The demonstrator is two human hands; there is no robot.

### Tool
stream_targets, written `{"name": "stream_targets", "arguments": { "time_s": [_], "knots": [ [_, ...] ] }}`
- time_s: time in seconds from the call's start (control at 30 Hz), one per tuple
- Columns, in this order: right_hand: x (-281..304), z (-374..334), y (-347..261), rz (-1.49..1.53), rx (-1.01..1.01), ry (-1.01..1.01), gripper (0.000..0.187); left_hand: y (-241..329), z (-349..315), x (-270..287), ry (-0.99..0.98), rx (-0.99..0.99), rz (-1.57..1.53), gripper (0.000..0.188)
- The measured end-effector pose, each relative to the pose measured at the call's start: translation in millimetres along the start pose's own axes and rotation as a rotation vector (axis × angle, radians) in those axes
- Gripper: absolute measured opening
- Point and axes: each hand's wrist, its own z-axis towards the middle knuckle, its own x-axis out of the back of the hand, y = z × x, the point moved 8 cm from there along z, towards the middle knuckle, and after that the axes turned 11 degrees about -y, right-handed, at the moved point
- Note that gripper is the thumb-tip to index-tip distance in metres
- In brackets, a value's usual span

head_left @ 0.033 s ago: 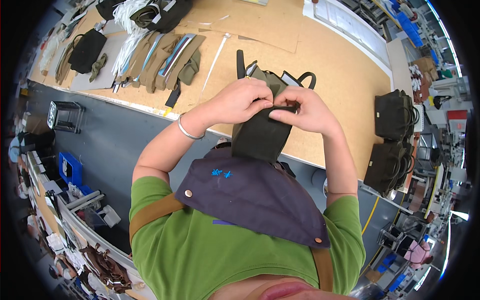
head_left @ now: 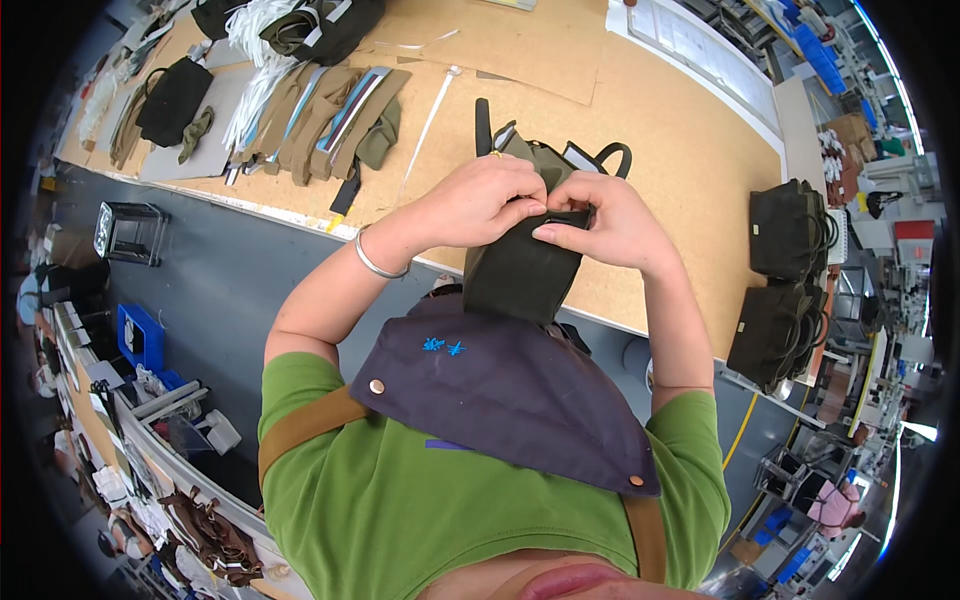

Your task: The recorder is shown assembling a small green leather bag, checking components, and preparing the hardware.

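Note:
A dark olive handbag hangs over the near edge of the table, tilted toward me, with its looped handles beyond my hands. Its top is open and a lighter olive lining shows inside. My left hand pinches the upper edge of the bag between thumb and fingers. Close beside it, my right hand grips the same edge, its thumb lying on the outer face and its fingers curled over the inner side. The fingertips nearly meet, and the fabric between them is partly hidden.
The wooden table spreads out beyond the bag. Brown and striped fabric pieces lie on its left side, with a black bag farther left. Two finished-looking dark bags stand at the right edge. A blue bin sits at lower left.
My right thumb has shifted slightly left along the bag's outer face. The left hand and the bag stay almost in place.

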Motion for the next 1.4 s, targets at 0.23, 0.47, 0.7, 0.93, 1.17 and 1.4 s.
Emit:
{"name": "stream_targets", "arguments": {
  "time_s": [0.23, 0.47, 0.7, 0.93, 1.17, 1.4],
  "knots": [
    [-9.1, 1.5, 10.6, 0.237, 0.011, 0.017, 0.02, 5.1, -2.2, 4.5, -0.084, 0.004, -0.064, 0.012],
    [-22.9, -0.8, 22.6, 0.558, 0.01, -0.083, 0.014, 4.6, -0.2, -0.1, -0.189, 0.05, -0.135, 0.013],
    [5.1, -6.0, -8.2, -0.076, 0.24, 0.036, 0.034, -8.3, -2.7, 4.7, -0.085, 0.052, -0.109, 0.009],
    [3.9, 0.2, -17.5, -0.113, 0.022, -0.019, 0.033, 3.9, -14.0, 17.5, -0.062, 0.126, 0.104, 0.018],
    [1.1, 5.4, -18.1, -0.106, 0.097, -0.05, 0.027, 7.9, -17.8, 7.1, 0.042, 0.1, 0.042, 0.019],
    [-5.3, 14.8, 0.4, 0.127, 0.078, -0.187, 0.019, -11.1, -16.8, 2.8, 0.014, 0.071, -0.163, 0.016]
  ]
}}
